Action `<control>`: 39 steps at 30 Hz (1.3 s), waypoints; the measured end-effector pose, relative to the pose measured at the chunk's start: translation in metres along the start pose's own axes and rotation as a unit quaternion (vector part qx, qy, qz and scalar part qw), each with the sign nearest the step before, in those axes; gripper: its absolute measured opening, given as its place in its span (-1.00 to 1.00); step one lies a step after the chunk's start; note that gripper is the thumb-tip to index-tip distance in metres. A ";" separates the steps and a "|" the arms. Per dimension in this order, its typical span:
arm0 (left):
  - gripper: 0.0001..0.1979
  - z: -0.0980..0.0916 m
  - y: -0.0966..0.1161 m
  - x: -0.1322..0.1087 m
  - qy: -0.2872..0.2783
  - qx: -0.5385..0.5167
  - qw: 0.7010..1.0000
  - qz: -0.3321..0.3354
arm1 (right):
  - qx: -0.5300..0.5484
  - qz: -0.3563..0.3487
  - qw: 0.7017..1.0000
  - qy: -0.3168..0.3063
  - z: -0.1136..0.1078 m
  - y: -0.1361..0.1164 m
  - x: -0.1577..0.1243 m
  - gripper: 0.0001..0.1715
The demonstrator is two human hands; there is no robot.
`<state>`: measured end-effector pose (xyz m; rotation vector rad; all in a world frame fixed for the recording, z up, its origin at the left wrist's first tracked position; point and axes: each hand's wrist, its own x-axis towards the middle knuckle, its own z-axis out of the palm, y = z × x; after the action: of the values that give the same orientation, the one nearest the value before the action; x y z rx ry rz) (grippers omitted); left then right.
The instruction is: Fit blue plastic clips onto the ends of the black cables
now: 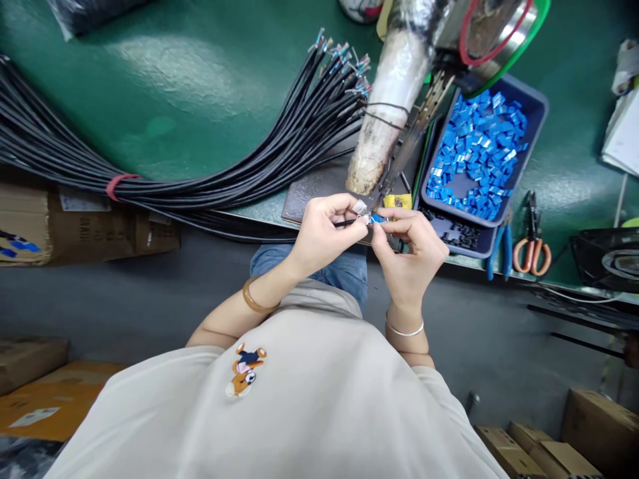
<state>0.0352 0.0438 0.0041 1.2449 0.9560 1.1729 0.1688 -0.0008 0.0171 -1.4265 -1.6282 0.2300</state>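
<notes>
Fingertips of my left hand (329,229) pinch a black cable (344,223) close to its stripped end. A small white tag stands up beside those fingers. My right hand (407,246) is closed on a small blue connector (378,218), which meets the cable's end between both hands. Whether the wires sit inside the connector is too small to tell. Just above my hands, the tip of a soldering iron or similar metal tool (394,163) points down next to a white wrapped tube (382,113). A yellow block (398,201) lies behind my right fingers.
A thick bundle of black cables (239,189), tied with a red band (117,186), runs along the left. To the right stand a bin (536,126) of blue connectors and a lower tray (476,247) of small black parts. Blue-handled cutters (506,246) and orange-handled pliers (532,243) lie beyond.
</notes>
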 end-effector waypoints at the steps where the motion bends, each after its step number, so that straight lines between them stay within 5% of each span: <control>1: -0.96 0.000 0.001 0.000 0.000 0.000 1.000 0.000 | -0.001 -0.003 1.000 0.001 0.000 0.000 0.000 -0.88; 7: -0.96 -0.002 0.004 0.001 -0.002 0.002 1.000 0.000 | -0.003 -0.027 1.000 -0.002 -0.002 -0.003 0.001 -0.86; 18: -0.87 -0.004 0.002 0.002 -0.057 -0.078 0.990 -0.107 | -0.034 -0.034 0.999 -0.020 -0.003 -0.003 -0.003 -0.86; 39: -0.91 -0.004 0.003 0.001 -0.053 -0.056 0.994 -0.080 | -0.017 -0.040 0.999 -0.018 -0.004 -0.002 -0.001 -0.85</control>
<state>0.0312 0.0449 0.0069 1.1087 0.8836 1.0108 0.1697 -0.0034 0.0202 -1.3860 -1.7222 0.1819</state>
